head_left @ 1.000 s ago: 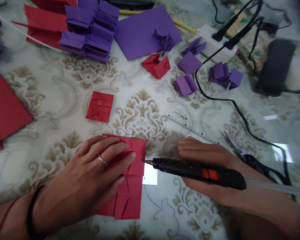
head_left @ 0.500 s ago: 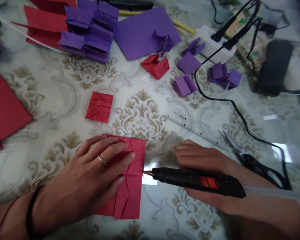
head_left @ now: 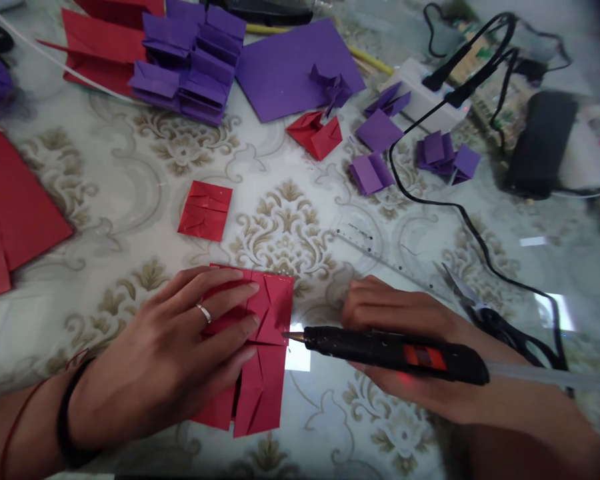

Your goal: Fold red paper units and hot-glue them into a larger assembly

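Observation:
My left hand (head_left: 165, 353) lies flat with its fingers stretched over a creased red paper piece (head_left: 265, 387), pressing it to the table. My right hand (head_left: 405, 320) is wrapped round a black hot glue gun (head_left: 375, 350) with an orange-red switch area; a clear glue stick (head_left: 545, 375) runs out of its rear. The gun's metal nozzle (head_left: 295, 337) points left and meets the paper's right edge, close to a crosswise crease. Whether it touches the paper I cannot tell. Beyond my left hand lies a small folded red square (head_left: 206, 211).
Scissors (head_left: 495, 323) and a clear ruler (head_left: 385, 257) lie near my right hand. A black cord (head_left: 473, 227) runs from a white power strip (head_left: 435, 93). Purple folded pieces (head_left: 373, 173), a joined purple paper block (head_left: 190, 67) and red sheets (head_left: 25, 207) lie around.
The view has shifted slightly. The nozzle has moved a little up along the paper's right edge. A dark gap now shows at a fold below my left fingers.

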